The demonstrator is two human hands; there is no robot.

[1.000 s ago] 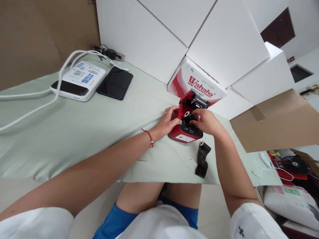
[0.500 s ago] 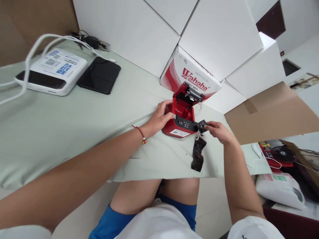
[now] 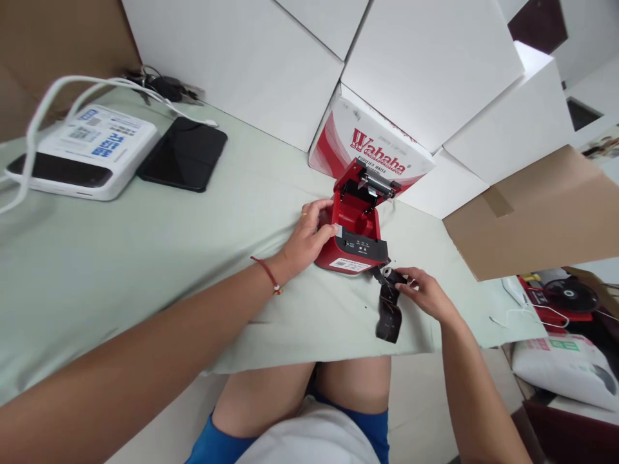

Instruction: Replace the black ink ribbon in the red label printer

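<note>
A small red printer (image 3: 355, 254) stands on the cloth-covered table with its lid (image 3: 370, 180) raised, showing a hollow red inside. My left hand (image 3: 309, 235) grips the printer's left side, thumb on the front rim and fingers on the side wall. Just to the right of the printer, my right hand (image 3: 423, 290) has its fingers closed on a small black roll (image 3: 389, 274) with a pale core. From the roll a wavy black strip (image 3: 389, 322) trails over the cloth toward the table edge. Part of the roll is hidden behind my fingertips.
A white device (image 3: 91, 154) with a cable, a black phone (image 3: 184, 153) and keys (image 3: 164, 84) lie at the left. Behind the printer stands a Wahaha box (image 3: 367, 135) against stacked white boxes (image 3: 425, 71). A brown cardboard flap (image 3: 532, 212) leans at the right.
My right hand has moved down from a dark piece beside the printer's corner to the black roll below. My left hand stays on the printer. The view has shifted slightly.
</note>
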